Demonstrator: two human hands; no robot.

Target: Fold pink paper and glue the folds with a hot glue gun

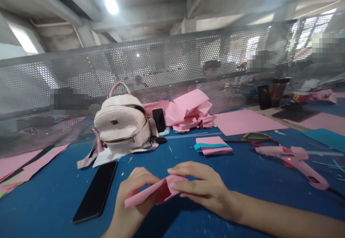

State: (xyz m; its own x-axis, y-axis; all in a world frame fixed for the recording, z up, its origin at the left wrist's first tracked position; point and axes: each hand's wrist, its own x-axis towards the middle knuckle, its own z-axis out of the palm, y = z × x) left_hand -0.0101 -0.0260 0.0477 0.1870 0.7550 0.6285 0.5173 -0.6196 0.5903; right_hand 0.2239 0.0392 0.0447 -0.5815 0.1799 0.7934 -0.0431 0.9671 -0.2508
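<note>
Both of my hands hold one folded piece of pink paper low over the blue table. My left hand grips its near left end, fingers curled around the fold. From the right, my right hand pinches the other end between thumb and fingers. Just left of my hands a black phone lies flat on the table.
A pale pink backpack stands behind the phone, next to crumpled pink paper. Pink sheets, a small pink and teal stack, scissors and a pink glue gun lie to the right. A perforated metal screen closes the back.
</note>
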